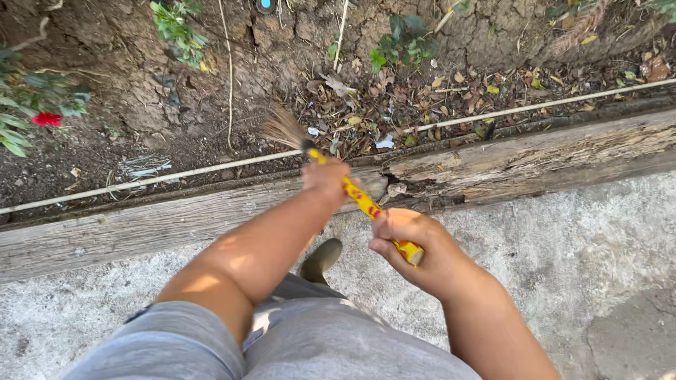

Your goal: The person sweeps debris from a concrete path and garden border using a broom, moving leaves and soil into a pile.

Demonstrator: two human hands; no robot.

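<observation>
Broom [352, 184] work is what we see: a short hand broom with a yellow handle marked in red, its tan bristle head fanned out over the soil just past a weathered wooden border plank [176, 222]. Our left hand [326, 177] wraps the handle high up, close to the dark band where the bristles begin, fingers curled fully round it. Our right hand [408, 243] grips the lower end of the same handle, fingers closed tight with the thumb lying along the top, and the handle's tip pokes out just beyond the fist. The broom slants from lower right up to upper left, crossing above the plank, so the handle hangs over the wood while the bristles sit over the dirt bed [141, 84]. A thin pale pipe [535, 105] runs along the bed just behind the plank, and dry fallen leaves [422, 91] lie thick on the far side of it. A red flower [46, 119] shows at the left edge among green foliage. Below us lies a rough concrete path [563, 246], with a dark green shoe [320, 259] set on it near the plank, and grey shorts [296, 338] fill the bottom of the view.
</observation>
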